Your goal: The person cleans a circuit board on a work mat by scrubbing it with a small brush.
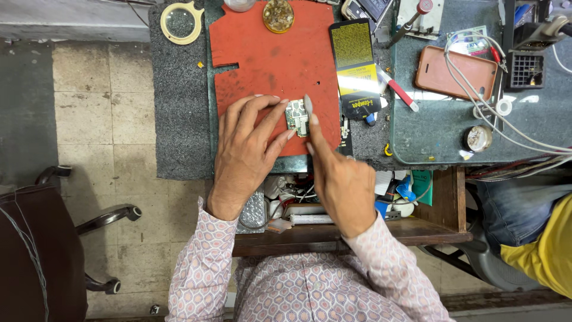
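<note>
Near the red mat's [262,53] front edge, the left hand [247,155] pinches a circuit board [296,116] steady while the right hand [339,179] grips a grey tool [308,105] against it.

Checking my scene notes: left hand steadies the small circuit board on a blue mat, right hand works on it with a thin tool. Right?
Not quite: the mat is red-orange, not blue, as the head view shows. The rest holds: the left hand steadies the small circuit board, and the right hand works on it with a thin tool.
</note>
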